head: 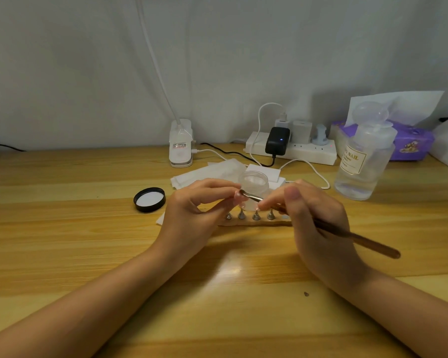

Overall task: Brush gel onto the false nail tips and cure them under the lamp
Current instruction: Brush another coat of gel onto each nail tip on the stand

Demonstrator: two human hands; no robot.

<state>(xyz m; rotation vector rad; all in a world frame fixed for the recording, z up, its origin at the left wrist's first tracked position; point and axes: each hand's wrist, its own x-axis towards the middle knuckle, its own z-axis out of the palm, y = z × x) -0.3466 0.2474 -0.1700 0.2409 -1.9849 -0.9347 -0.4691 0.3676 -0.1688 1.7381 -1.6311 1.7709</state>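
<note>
My left hand (192, 210) pinches a pale pink false nail tip (238, 195) between thumb and fingers above the table. My right hand (313, 215) grips a brown-handled brush (357, 240), and its metal end (248, 195) touches that tip. Behind the brush stands an open clear gel jar (254, 180). Below my hands, a wooden strip (256, 223) carries several small metal stands (256, 216), partly hidden by my fingers. The white clip lamp (180, 144) sits at the back of the table.
The jar's black lid (149, 199) lies upside down to the left. White wipes (207, 171) lie behind the jar. A clear liquid bottle (362, 156) stands at the right, with a power strip (292, 149), chargers, cables and a purple tissue pack (411, 143) behind.
</note>
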